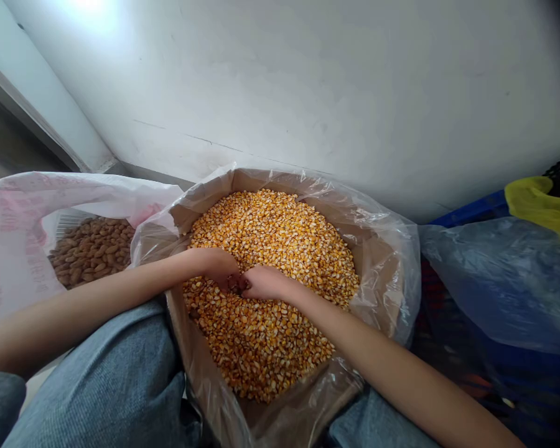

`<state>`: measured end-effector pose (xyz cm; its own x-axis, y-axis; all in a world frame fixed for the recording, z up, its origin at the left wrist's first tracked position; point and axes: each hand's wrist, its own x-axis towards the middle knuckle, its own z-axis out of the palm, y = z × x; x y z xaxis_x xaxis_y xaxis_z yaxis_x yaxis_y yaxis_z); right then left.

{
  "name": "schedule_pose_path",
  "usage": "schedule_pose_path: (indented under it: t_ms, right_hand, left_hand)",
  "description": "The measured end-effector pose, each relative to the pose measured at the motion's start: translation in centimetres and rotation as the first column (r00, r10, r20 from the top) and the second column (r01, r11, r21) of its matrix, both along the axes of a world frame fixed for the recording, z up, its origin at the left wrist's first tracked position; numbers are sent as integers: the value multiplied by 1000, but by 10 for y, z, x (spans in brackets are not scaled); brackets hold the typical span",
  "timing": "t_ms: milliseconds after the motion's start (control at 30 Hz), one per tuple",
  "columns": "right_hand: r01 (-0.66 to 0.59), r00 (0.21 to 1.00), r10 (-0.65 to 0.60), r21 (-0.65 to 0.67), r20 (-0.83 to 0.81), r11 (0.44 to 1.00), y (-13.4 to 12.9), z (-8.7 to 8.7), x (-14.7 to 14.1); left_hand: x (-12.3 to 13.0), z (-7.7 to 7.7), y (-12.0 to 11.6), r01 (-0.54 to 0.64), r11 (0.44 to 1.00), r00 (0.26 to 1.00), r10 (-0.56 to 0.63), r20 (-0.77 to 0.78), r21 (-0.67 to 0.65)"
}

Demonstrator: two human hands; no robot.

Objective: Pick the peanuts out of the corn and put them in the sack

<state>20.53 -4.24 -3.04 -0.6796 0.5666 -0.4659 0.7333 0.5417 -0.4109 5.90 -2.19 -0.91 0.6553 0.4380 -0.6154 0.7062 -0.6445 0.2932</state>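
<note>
Dried corn kernels (pixel 280 230) fill a cardboard box (pixel 380 274) lined with clear plastic (pixel 404 249). Over the middle of the corn, my left hand (pixel 220 266) is curled with its fingers pointing down into the kernels. Close beside it, almost touching, my right hand (pixel 266 283) is also closed, its fingertips turned towards the left hand at the corn's surface. Whatever lies between the fingers of either hand is too small or too hidden to make out.
Left of the box stands an open white sack (pixel 9 249) of unshelled peanuts (pixel 93 249). A pale wall (pixel 308 87) rises behind. To the right are a blue crate (pixel 471 208), a plastic sheet (pixel 508 274) and yellow netting (pixel 541 205). My jeans-clad knees (pixel 107 373) flank the box.
</note>
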Motion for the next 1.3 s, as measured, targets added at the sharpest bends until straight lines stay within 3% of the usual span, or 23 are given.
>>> schedule_pose_path:
  t_ms: [67,100,167,267,333,400,467,567,667,733,833,967,1167,1300]
  right_hand:
    - [128,975,-157,-178,-160,976,11,7,10]
    - [196,934,-271,-298,-234,934,17,12,16]
    - [277,783,-521,-559,-341,782,29,21,28]
    - [141,509,-766,-840,-393,524,39,30,39]
    - [19,427,-816,-898,-390,439,39,31,39]
    - [14,445,-818,-910,-365,414,35,28,35]
    - [133,528,-777,-871,-341,473,30,22,29]
    - [301,778,-577,-657,-250,691,19,11,19]
    - [218,938,-294,-344,-186,913,7,4,9]
    - [155,976,-171,-124,-134,980,-2,0,2]
    - [156,987,-159,75,34,985,-14,-3,-9]
    - [209,969,-222,120,108,971,-21,-8,-17]
    - [306,947,-311,76,83,949,-22,-13,-17]
    - [367,927,-372,85,52,926,-25,-16,-19]
  left_hand:
    - [-1,1,2,35,997,998,-31,51,-67]
    - [-2,1,3,51,995,996,-44,81,-91]
    - [-4,1,4,60,994,994,-50,101,-96]
    - [-5,0,3,56,997,998,-55,20,-55]
    - [-4,-1,2,45,998,999,-45,8,-44]
    - [-5,0,3,5,998,998,-1,66,-66]
    - [-7,1,8,-48,990,984,69,161,-132]
    - [-16,5,19,-136,959,927,211,309,-247]
    - [-27,5,28,-285,920,826,378,418,-269]
    - [-32,4,29,-337,913,809,405,425,-229]
    - [-30,1,24,-222,963,907,260,331,-149]
    - [-22,-1,13,-36,999,978,28,207,33]
    - [-18,-2,10,-79,974,986,45,158,214]
    - [-19,-1,15,-105,979,979,70,194,176]
